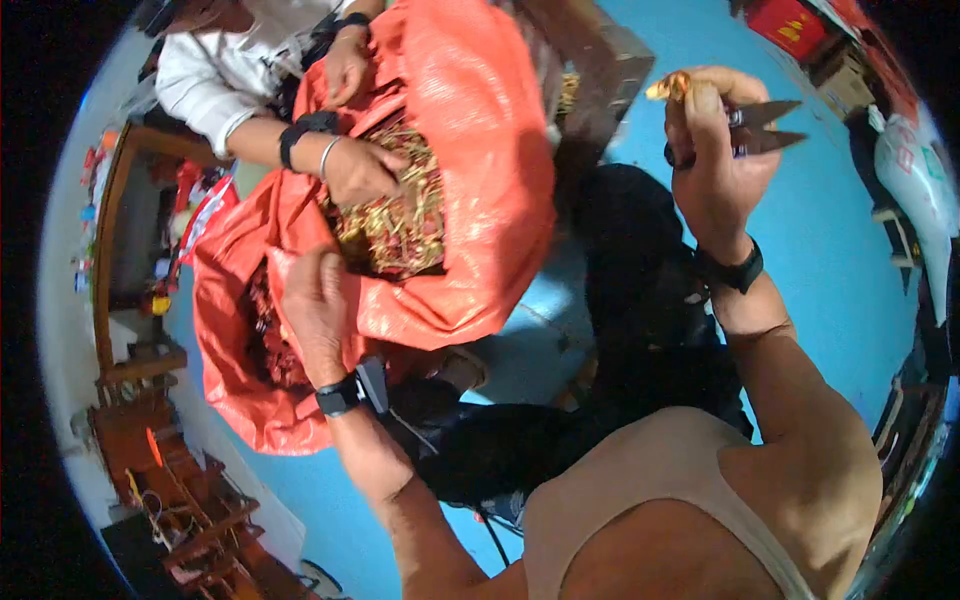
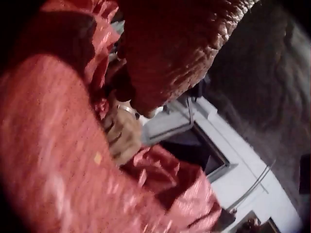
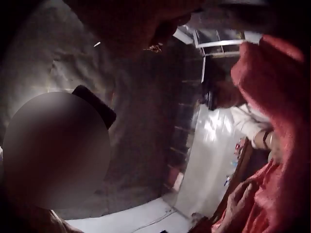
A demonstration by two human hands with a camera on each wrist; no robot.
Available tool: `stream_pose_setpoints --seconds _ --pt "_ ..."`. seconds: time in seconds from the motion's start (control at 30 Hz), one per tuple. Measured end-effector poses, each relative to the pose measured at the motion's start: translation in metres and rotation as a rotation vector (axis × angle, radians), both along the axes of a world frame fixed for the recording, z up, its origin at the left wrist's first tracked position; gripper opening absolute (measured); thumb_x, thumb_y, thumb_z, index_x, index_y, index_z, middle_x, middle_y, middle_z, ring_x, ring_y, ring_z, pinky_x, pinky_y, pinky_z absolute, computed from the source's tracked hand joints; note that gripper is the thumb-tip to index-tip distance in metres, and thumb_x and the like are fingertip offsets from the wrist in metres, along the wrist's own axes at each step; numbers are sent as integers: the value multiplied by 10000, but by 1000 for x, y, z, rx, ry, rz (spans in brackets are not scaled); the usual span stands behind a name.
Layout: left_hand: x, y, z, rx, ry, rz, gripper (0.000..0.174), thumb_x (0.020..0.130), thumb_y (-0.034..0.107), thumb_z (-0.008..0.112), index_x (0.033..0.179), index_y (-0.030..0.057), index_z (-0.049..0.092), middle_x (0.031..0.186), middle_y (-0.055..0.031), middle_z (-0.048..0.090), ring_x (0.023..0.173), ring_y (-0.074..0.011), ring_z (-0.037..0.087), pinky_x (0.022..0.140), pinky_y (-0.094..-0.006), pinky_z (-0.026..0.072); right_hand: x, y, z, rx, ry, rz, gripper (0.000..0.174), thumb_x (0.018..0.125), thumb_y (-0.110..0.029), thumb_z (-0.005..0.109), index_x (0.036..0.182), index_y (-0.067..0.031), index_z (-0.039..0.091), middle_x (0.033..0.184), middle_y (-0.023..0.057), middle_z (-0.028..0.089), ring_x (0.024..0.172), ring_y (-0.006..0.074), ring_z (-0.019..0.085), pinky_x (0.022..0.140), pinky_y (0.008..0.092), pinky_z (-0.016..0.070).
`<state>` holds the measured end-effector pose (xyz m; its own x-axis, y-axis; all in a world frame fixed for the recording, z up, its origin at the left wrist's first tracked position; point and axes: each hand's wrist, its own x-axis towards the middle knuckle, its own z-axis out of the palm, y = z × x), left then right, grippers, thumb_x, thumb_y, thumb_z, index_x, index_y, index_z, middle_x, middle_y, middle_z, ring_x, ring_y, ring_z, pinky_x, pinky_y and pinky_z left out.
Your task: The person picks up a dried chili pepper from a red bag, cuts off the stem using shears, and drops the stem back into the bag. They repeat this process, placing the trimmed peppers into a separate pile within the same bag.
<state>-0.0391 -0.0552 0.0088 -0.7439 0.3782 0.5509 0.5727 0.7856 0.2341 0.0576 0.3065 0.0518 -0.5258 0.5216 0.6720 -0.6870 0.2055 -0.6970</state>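
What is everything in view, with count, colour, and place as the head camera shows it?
sack: at least one, red-orange, upper left of centre
plant pieces: many, yellow and red, inside the sack
scissors: one pair, dark, upper right
small piece: one, golden, beside the scissors
other person: one, pale top, upper left
floor: one, blue, beneath
bag: one, white, right edge
wooden frame: one, brown, left
wristbands: two, black, wearer's wrists
left hand: one, bare, gripping the sack
right hand: one, bare, holding scissors

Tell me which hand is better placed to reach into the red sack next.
Probably the left hand: it grips the edge of the red sack, close to its opening, while the right hand is farther away and holds scissors.
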Motion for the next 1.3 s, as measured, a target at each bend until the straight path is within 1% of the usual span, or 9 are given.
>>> stream_pose_setpoints --seconds 0.33,0.47,0.53,0.73,0.8,0.83,0.87,1.03,1.3 --pt "-13 11 -28 -651 -181 77 242 870 240 466 753 61 580 690 -150 595 647 -319 591 617 -418 448 -118 130 -138 454 -570 -505 174 852 -200 538 852 -44 614 729 4 625 540 77 471 512 251 407" --pt "-3 4 -13 -917 -106 188 235 862 246 439 745 114 594 670 -112 620 593 -263 606 573 -401 455 -106 133 -119 246 -504 -277 221 829 -277 506 820 -87 619 782 62 628 631 232 568 580 351 433" --pt "0 -10 -11 -785 -49 260 204 824 250 478 730 101 582 657 -122 618 584 -278 606 544 -410 468 -64 103 -55 -45 -440 -90 349 915 -326 436 1101 -46 531 609 -13 466 474 47 342 442 205 293" --pt "1 -29 -18 -690 -226 578 251 772 298 499 811 57 556 696 -164 633 653 -319 634 570 -436 496 10 -11 20 -91 -159 348 320 906 -233 469 1114 9 489 627 7 479 501 53 412 460 191 333" --pt "2 -25 -19 -681 -248 607 242 786 274 479 837 46 541 698 -162 634 649 -320 634 582 -435 500 -1 -41 24 444 -306 490 312 883 -216 493 1102 6 501 727 38 549 581 86 498 509 223 402" --pt "-2 -26 -26 -685 -229 615 233 799 267 462 842 52 541 689 -156 632 626 -324 630 564 -437 494 -8 -59 33 760 -430 471 216 835 -137 484 1025 -39 510 761 117 579 653 262 578 608 348 465" --pt "-4 -29 -32 -635 -210 558 223 798 253 464 860 53 540 711 -150 635 645 -322 629 569 -434 491 -28 -84 14 809 -81 444 223 802 -126 492 1006 -38 510 806 135 571 696 319 565 631 367 458" --pt "8 5 -14 -472 -40 88 221 677 171 666 823 59 544 751 -119 568 731 -302 557 661 -414 440 -65 -127 -38 1326 97 368 140 693 -82 529 824 -34 515 711 114 557 675 234 580 576 342 453" --pt "28 10 -10 -389 -609 -172 195 748 227 630 811 56 560 718 -140 597 679 -331 580 592 -398 455 -19 -103 -29 1609 -298 583 110 745 -177 539 774 -78 499 583 55 556 575 242 600 546 344 462"
